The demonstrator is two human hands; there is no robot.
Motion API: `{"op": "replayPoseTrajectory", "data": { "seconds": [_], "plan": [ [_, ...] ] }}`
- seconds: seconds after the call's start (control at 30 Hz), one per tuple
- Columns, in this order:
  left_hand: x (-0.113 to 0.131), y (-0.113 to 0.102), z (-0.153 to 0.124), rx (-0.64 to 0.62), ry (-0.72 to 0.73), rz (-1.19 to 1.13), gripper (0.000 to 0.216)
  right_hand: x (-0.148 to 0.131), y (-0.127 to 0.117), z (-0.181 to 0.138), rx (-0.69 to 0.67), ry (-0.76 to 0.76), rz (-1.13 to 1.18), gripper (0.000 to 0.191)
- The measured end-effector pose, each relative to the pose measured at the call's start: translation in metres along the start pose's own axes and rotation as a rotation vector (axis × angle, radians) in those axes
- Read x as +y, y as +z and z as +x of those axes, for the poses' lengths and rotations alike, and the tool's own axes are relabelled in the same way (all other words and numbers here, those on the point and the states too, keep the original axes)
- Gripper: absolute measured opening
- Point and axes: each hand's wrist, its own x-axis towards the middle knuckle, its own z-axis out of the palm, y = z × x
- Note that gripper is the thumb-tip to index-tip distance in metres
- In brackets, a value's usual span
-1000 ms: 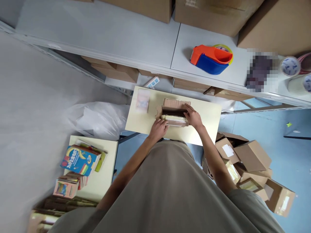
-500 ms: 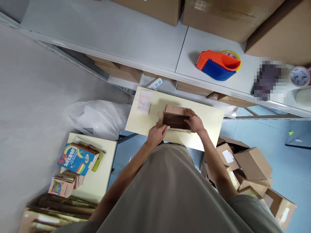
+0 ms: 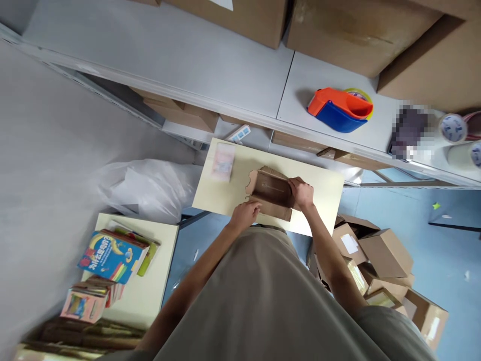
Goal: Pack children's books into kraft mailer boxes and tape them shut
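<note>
A small brown cardboard box lies on a pale yellow table in front of me, its lid flap raised at the far side. My left hand grips the box's near left corner, fingers curled. My right hand clasps the box's right end. A small pinkish packet rests on the table's far left corner, apart from both hands.
A grey shelf above the table carries an orange and blue tape dispenser, tape rolls and large cartons. A white plastic bag lies left. A low table holds colourful books. Several cardboard boxes are piled at right.
The yellowish item seen in the box a second ago is out of sight. The lid flap has come up and over the box, and both hands shifted along its ends.
</note>
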Motion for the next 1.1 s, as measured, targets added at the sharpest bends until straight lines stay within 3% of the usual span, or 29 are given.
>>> {"op": "replayPoseTrajectory", "data": {
  "seconds": [0.2, 0.33, 0.47, 0.67, 0.77, 0.9, 1.1],
  "plan": [
    [-0.012, -0.016, 0.021, -0.013, 0.044, -0.272, 0.025, -0.004, -0.009, 0.007, 0.067, -0.005, 0.028, 0.037],
    [-0.021, -0.032, 0.022, -0.054, 0.071, -0.494, 0.027, -0.025, -0.018, 0.001, 0.107, 0.036, 0.054, 0.037],
    [-0.047, -0.06, 0.025, 0.003, 0.031, -0.554, 0.039, -0.068, -0.026, -0.007, 0.176, 0.028, 0.095, 0.039],
    [-0.122, -0.107, 0.048, 0.133, -0.063, -0.648, 0.054, -0.167, -0.025, 0.006, 0.18, -0.044, 0.272, 0.043],
    [-0.158, -0.123, 0.061, 0.204, -0.149, -0.667, 0.06, -0.218, -0.005, 0.024, 0.115, -0.086, 0.367, 0.041],
    [-0.195, -0.136, 0.077, 0.302, -0.321, -0.651, 0.06, -0.268, 0.049, 0.056, -0.013, -0.017, 0.462, 0.035],
    [-0.234, -0.138, 0.1, 0.334, -0.5, -0.505, 0.05, -0.284, 0.138, 0.099, -0.199, 0.357, 0.483, 0.04]
  ]
}}
